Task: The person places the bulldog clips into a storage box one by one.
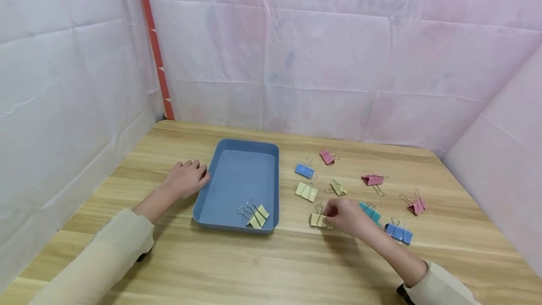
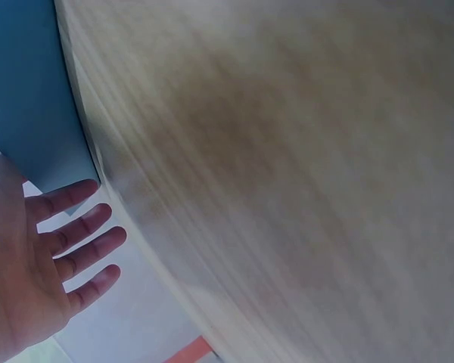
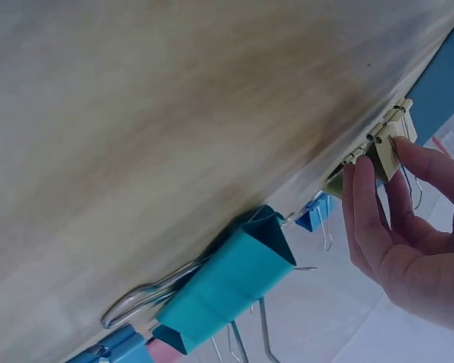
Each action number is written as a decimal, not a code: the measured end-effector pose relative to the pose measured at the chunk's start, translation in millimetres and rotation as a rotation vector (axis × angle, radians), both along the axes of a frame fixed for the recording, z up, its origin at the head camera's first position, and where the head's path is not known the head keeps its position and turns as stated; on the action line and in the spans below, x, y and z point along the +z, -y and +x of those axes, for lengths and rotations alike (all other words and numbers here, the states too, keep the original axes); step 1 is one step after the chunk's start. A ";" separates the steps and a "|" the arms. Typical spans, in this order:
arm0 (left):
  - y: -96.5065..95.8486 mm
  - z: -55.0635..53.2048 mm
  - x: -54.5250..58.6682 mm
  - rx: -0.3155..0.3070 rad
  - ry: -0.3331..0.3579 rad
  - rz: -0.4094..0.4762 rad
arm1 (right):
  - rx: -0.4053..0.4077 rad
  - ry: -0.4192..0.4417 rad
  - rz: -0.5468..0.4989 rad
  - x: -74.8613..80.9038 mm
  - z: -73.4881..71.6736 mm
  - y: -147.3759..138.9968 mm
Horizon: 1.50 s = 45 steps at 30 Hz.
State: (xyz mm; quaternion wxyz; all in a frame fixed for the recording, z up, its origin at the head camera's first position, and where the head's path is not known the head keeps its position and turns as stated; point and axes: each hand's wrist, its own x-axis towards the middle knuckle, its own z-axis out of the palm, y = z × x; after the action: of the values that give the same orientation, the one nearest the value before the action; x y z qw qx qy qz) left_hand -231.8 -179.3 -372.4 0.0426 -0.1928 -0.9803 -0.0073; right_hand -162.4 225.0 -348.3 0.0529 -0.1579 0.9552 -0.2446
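My right hand [image 1: 348, 216] pinches a pale yellow binder clip [image 1: 316, 220] between thumb and fingers, low over the table right of the tray. The right wrist view shows the thumb and fingertips on either side of this yellow clip [image 3: 387, 155]. At the left rim of the blue tray [image 1: 241, 173] is my left hand [image 1: 186, 180], its fingers relaxed and slightly spread, holding nothing. Inside the tray's near right corner lies another yellow binder clip [image 1: 258, 217] with its wire handles up.
Right of the tray, more clips lie scattered: two yellow ones, a blue clip [image 1: 305, 170], a second blue clip [image 1: 399, 233], a teal clip [image 1: 370, 212] beside the right wrist, and pink clips [image 1: 373, 180]. White sheeting [image 1: 322, 60] encloses the wooden table [image 1: 254, 272].
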 end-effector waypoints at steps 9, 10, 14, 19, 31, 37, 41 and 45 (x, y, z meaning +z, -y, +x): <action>-0.7 0.2 -5.8 0.007 -0.003 0.001 | 0.012 0.002 -0.051 3.3 3.4 0.5; -0.6 0.0 -5.9 0.006 -0.003 0.002 | 0.013 0.004 -0.059 4.0 3.9 0.8; -0.2 0.6 -5.8 0.007 -0.001 0.006 | 0.028 -0.003 -0.075 6.3 4.3 2.0; 0.4 0.9 -5.6 0.012 0.008 0.007 | 0.031 -0.012 -0.067 9.1 1.9 4.2; -0.2 -0.2 -4.5 0.014 0.008 0.002 | 0.030 0.004 -0.078 15.2 -0.5 11.0; -0.9 -0.4 -4.7 0.011 0.016 0.004 | 0.051 -0.008 -0.119 19.9 -2.9 14.6; -1.1 -0.9 -3.9 0.015 0.018 0.001 | 0.061 -0.024 -0.139 24.0 -4.8 17.4; -1.0 -1.5 -2.4 0.020 0.020 0.005 | 0.063 -0.014 -0.152 27.2 -6.1 20.8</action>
State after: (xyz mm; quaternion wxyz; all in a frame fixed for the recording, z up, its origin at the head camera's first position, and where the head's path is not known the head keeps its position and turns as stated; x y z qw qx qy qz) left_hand -233.4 -178.3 -374.8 0.0335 -0.1827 -0.9825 -0.0111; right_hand -168.6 204.2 -321.0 0.0416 -0.1931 0.9288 -0.3137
